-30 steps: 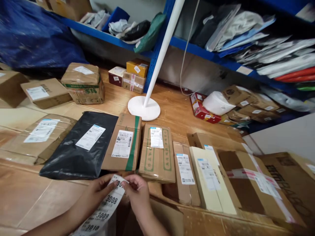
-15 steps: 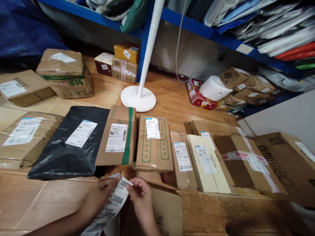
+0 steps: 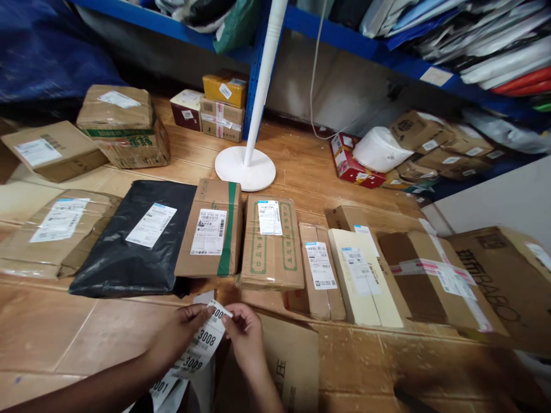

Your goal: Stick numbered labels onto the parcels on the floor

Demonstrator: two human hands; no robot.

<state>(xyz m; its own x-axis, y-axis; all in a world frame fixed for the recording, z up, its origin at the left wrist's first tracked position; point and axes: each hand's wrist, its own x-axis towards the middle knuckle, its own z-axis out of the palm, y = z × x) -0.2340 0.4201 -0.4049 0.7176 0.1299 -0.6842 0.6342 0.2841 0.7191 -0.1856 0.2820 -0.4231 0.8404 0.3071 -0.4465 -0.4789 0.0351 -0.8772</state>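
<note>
Both hands pinch the top of a white strip of numbered stickers reading 3008 and 3009. My left hand holds the strip from the left, and my right hand grips its upper right corner. Just beyond them a row of parcels lies on flattened cardboard: a black poly bag, a brown box with green tape, a box with green print, a narrow brown box and a cream box.
A white stand base with its pole rises behind the row. Blue shelving carries many mailers. More boxes sit at the left, the back and the right. A red box lies under the shelf.
The view tilted down and shifted slightly, so the parcels sit a little higher. My hands keep pinching the strip's top end, and more of the strip hangs below.
</note>
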